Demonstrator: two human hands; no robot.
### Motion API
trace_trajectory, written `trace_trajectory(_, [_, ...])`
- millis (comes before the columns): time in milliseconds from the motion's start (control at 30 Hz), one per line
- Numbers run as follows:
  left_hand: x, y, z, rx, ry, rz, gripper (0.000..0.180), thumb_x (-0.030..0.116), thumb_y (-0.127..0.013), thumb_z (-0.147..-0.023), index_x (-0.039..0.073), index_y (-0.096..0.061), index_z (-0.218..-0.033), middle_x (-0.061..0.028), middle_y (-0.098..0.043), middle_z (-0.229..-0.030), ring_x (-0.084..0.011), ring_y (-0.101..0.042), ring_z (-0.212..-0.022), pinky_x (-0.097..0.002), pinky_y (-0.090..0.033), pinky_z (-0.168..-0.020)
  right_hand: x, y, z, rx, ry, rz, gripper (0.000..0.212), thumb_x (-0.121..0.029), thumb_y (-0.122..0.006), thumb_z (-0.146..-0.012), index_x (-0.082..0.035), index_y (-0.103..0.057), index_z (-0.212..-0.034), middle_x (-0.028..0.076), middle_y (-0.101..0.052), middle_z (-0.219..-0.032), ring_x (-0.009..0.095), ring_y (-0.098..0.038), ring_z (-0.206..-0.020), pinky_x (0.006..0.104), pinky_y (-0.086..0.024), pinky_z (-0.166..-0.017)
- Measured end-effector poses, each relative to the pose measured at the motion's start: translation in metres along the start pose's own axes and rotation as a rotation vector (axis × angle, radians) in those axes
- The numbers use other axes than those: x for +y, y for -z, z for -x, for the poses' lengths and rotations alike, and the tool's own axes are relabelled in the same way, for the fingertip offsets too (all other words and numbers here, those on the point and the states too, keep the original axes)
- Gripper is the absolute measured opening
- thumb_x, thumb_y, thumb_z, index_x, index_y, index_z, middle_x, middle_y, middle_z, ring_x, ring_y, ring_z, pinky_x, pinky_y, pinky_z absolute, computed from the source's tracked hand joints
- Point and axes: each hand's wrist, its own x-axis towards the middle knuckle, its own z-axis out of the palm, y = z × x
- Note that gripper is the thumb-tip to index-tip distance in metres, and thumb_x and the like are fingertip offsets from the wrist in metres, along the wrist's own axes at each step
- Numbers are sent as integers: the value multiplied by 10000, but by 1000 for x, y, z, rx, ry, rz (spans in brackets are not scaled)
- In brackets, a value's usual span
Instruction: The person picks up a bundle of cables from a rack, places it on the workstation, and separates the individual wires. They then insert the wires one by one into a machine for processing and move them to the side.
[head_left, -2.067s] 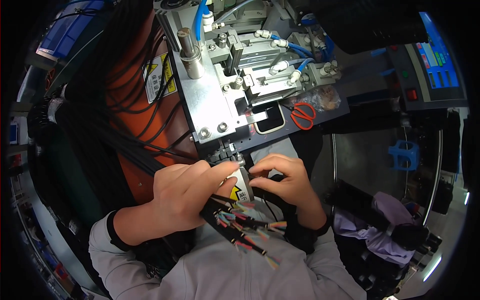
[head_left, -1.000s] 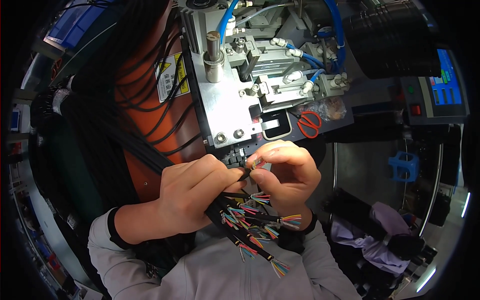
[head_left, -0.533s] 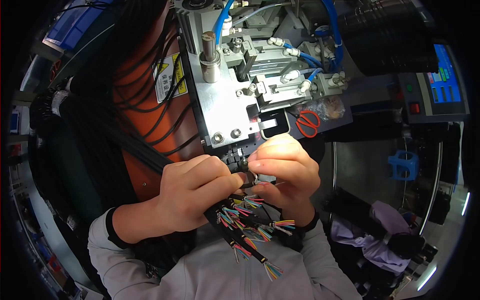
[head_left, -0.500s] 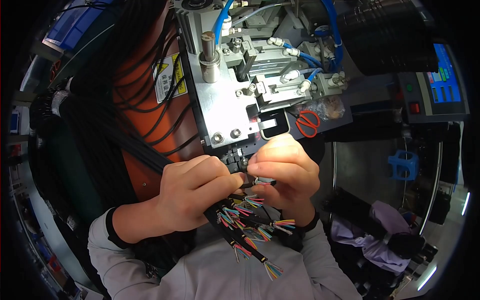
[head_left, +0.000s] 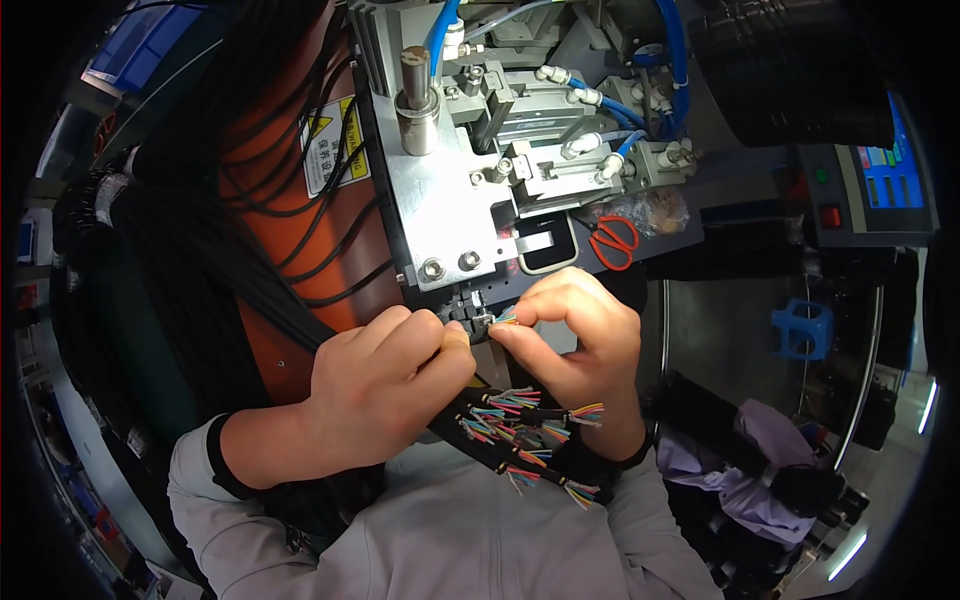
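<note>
My left hand (head_left: 385,385) is closed around a bundle of black cables (head_left: 290,310). Below it spill the stripped cable ends (head_left: 520,430), fanned out in pink, blue, yellow and white wires. Thumb and forefinger of my right hand (head_left: 590,350) pinch the thin coloured wires (head_left: 507,317) of one cable. These wires are right at a small dark metal fixture (head_left: 468,312) under the front edge of the machine's steel plate (head_left: 440,215). How far they reach into the fixture is hidden by my fingers.
Pneumatic cylinders (head_left: 560,185) with blue hoses stand on the machine. Orange-handled scissors (head_left: 613,243) lie to its right, beside crumpled clear plastic (head_left: 660,212). More black cables lie over the orange surface (head_left: 340,235) at left. A control screen (head_left: 890,175) and a blue stool (head_left: 803,330) are at right.
Both hands have shifted slightly. My right fingers now pinch one cable's wires up at the fixture instead of lower, beside my left thumb. The hanging cable ends have swung up and right.
</note>
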Motion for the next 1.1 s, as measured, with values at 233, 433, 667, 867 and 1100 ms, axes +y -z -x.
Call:
trace_trajectory(233, [5,-9,4,9,-53,-145,352,107,-652,-657,28,-677,-999,-19,-488,-718,-132,-493,-567,-260,-360,-435,28,5,14,-214,-506,-588,95,-24,-718,-779,15,-638,-811,67,-646,-781,124,-590,-639,283,-477,-593])
trace_trajectory(433, [6,-19,6,-107,-21,-285,298,94,-634,-707,47,-676,-999,-4,-475,-747,-105,-466,-582,-234,-333,-427,32,-24,15,40,-235,-75,81,25,-705,-715,12,-629,-741,85,-612,-691,178,-590,-640,284,-460,-598])
trace_trajectory(667, [7,-25,8,-124,32,-425,231,126,-627,-733,55,-665,-949,35,-477,-763,-74,-453,-597,-201,-320,-422,33,-34,17,22,-139,128,79,33,-691,-712,8,-616,-718,91,-599,-676,190,-569,-601,291,-455,-571])
trace_trajectory(867, [7,-23,4,-145,31,-427,219,126,-625,-738,52,-659,-940,35,-501,-779,-70,-492,-612,-205,-341,-433,42,-43,22,122,-133,26,78,29,-673,-745,1,-600,-741,56,-565,-663,141,-527,-593,266,-425,-562])
trace_trajectory(1100, [1,-22,3,-121,20,-360,244,130,-624,-706,51,-653,-935,28,-509,-779,-74,-524,-620,-212,-357,-453,55,-52,40,118,-680,-557,78,-8,-644,-802,7,-571,-780,27,-531,-692,112,-470,-604,252,-395,-570])
